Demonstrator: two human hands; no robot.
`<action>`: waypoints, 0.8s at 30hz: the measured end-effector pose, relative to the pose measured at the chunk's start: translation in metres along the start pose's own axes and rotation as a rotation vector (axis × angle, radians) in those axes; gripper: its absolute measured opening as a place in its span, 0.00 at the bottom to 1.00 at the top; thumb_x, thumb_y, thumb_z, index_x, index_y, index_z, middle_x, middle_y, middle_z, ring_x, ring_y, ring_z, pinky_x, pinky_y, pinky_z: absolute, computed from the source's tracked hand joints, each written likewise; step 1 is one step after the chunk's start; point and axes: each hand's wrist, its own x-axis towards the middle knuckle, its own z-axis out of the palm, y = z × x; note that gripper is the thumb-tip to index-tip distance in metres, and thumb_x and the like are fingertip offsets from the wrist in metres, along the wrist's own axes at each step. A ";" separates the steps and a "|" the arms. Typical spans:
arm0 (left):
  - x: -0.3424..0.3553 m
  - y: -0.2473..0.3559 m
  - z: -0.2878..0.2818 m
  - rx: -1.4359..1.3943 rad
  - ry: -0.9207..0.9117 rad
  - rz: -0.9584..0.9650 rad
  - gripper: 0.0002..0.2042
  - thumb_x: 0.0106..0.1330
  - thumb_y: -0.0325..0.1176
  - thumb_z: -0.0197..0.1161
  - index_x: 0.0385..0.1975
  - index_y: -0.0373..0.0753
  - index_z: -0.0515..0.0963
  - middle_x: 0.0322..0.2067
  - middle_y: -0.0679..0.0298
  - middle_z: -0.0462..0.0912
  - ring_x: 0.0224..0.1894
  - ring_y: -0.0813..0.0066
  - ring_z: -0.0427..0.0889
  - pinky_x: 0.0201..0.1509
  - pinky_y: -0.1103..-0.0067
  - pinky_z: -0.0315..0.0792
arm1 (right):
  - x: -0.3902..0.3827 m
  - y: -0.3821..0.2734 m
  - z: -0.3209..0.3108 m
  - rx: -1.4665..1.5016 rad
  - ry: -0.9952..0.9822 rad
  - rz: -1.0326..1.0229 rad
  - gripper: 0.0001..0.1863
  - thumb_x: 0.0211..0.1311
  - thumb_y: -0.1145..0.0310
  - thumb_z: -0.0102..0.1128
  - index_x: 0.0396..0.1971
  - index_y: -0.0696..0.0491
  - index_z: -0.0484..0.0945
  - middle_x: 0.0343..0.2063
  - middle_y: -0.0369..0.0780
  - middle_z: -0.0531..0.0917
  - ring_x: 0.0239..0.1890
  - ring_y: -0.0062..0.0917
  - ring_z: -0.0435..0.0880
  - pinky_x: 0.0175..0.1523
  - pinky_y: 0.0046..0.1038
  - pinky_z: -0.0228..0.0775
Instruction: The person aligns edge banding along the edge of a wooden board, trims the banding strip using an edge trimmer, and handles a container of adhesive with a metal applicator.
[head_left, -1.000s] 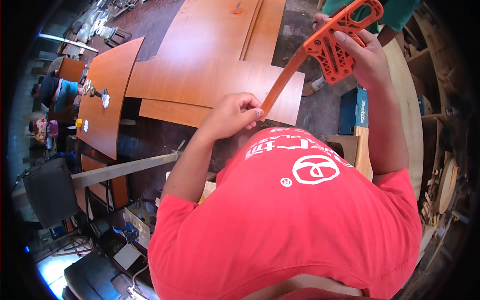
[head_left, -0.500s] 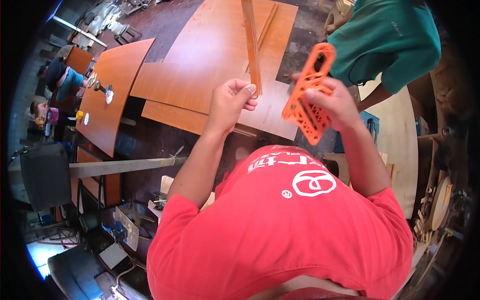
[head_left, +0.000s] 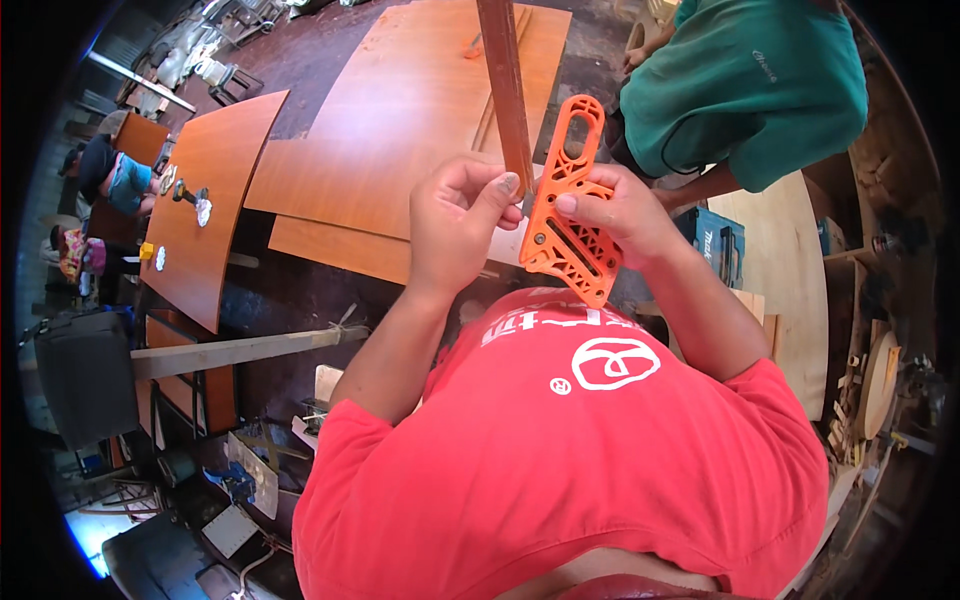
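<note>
My left hand (head_left: 455, 220) pinches the lower end of a long, narrow brown strip (head_left: 500, 75), which rises to the top of the picture. Right of it, my right hand (head_left: 630, 220) grips an orange slotted plastic tool (head_left: 575, 255) with a long oval opening at its upper end. The tool is close beside the strip's lower end; whether they touch I cannot tell. Brown laminated boards (head_left: 345, 170) lie below and beyond both hands.
A co-worker in a green shirt (head_left: 750, 80) stands close at upper right, by a pale board (head_left: 795, 330) and a teal case (head_left: 718, 250). Another brown board (head_left: 215, 210) is at left, with people (head_left: 125, 185) beyond it. A pale beam (head_left: 245, 350) crosses at lower left.
My right hand and the orange tool have come down and leftward toward my left hand. The strip has swung from slanting right to nearly upright. The green-shirted co-worker is more in view.
</note>
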 end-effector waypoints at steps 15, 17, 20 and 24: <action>-0.035 0.014 0.014 -0.055 0.019 -0.021 0.07 0.67 0.30 0.61 0.35 0.32 0.74 0.24 0.64 0.80 0.24 0.83 0.78 0.30 0.86 0.75 | -0.028 -0.005 0.007 -0.023 -0.125 0.003 0.16 0.58 0.68 0.65 0.44 0.60 0.78 0.39 0.39 0.83 0.40 0.20 0.82 0.48 0.24 0.75; -0.035 0.014 0.016 -0.069 0.030 0.019 0.07 0.67 0.30 0.61 0.35 0.32 0.74 0.24 0.64 0.80 0.24 0.83 0.78 0.31 0.86 0.75 | -0.029 -0.003 0.006 -0.045 -0.110 0.004 0.16 0.58 0.68 0.65 0.44 0.60 0.78 0.39 0.39 0.83 0.40 0.20 0.82 0.48 0.24 0.75; -0.034 0.015 0.016 -0.072 0.016 0.029 0.07 0.67 0.30 0.61 0.34 0.32 0.74 0.25 0.64 0.80 0.25 0.83 0.78 0.33 0.87 0.74 | -0.032 0.000 0.008 -0.064 -0.097 -0.009 0.17 0.58 0.67 0.65 0.44 0.60 0.78 0.39 0.39 0.83 0.40 0.19 0.82 0.49 0.23 0.75; -0.040 0.015 0.016 -0.046 0.001 0.066 0.07 0.67 0.29 0.60 0.34 0.32 0.73 0.26 0.63 0.80 0.25 0.83 0.78 0.33 0.87 0.74 | -0.037 0.000 0.009 -0.083 -0.097 -0.024 0.17 0.58 0.66 0.65 0.44 0.60 0.78 0.39 0.39 0.83 0.40 0.19 0.82 0.49 0.23 0.75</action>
